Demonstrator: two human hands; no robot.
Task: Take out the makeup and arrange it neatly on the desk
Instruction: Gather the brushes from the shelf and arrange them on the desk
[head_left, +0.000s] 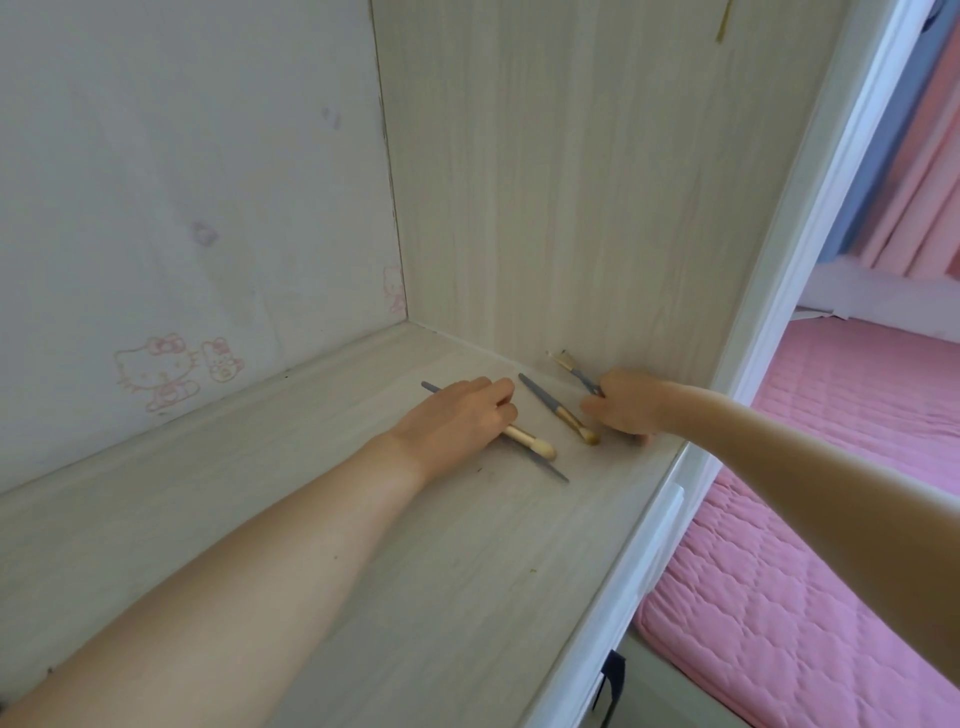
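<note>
Blue-handled makeup brushes (558, 410) look featherlight and stiff. Left hand (457, 415) has its grip around one brush, right hand (623, 405) pinches another; grab handles, not bristles.

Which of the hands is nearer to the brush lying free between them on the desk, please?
The right. The right hand, gripping another brush, sits just beside the free brush near its bristle end. The left hand, resting on a third brush, lies slightly further off on the other side.
</note>
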